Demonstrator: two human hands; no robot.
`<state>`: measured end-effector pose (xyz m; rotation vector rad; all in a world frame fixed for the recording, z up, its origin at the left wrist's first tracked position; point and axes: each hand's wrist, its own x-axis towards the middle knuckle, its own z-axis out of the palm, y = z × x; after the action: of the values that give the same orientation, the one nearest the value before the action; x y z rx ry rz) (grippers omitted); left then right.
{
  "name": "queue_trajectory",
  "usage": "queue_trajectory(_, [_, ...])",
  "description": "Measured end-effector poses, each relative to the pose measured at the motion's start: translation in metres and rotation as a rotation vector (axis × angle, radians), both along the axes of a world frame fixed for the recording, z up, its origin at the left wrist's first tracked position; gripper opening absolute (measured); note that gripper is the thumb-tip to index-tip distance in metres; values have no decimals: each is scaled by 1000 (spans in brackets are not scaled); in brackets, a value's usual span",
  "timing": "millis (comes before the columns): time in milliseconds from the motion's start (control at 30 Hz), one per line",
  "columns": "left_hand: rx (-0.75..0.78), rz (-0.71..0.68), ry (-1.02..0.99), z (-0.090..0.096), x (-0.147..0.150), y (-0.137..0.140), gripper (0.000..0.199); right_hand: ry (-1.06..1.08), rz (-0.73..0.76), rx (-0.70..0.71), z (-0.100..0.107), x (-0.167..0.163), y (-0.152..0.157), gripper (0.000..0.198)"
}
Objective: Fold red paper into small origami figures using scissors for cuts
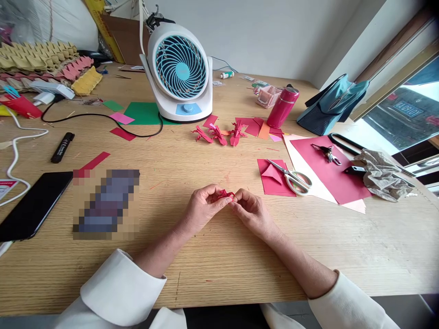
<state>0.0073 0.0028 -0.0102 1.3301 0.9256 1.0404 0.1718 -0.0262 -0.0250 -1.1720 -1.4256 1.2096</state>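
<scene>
A small folded red paper figure (pixel 225 193) is pinched between my two hands above the middle of the table. My left hand (pixel 206 203) grips its left side with thumb and fingers. On its right side, my right hand (pixel 252 211) closes thumb and forefinger on it; my fingers hide part of its shape. Farther back, several finished-looking red origami figures (pixel 217 133) stand in a row. To the right of my hands, white-handled scissors (pixel 297 179) lie partly over red paper squares (pixel 269 186), one of them folded.
A white and blue fan (pixel 187 73) stands at the back, its black cord running left. Behind the scissors are a pink flask (pixel 283 107), a teal bag (pixel 331 105) and a large red sheet (pixel 329 169). A black marker (pixel 62 147) and a black phone (pixel 36 205) lie left.
</scene>
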Motion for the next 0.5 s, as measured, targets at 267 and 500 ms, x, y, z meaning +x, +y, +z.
queue_trajectory(267, [83,21,141,2,-3,-3,21,-53,-3,30,2,-1,-2,20])
queue_trajectory(500, [178,35,286,6,-3,-6,19,-38,10,6,6,-4,-3,22])
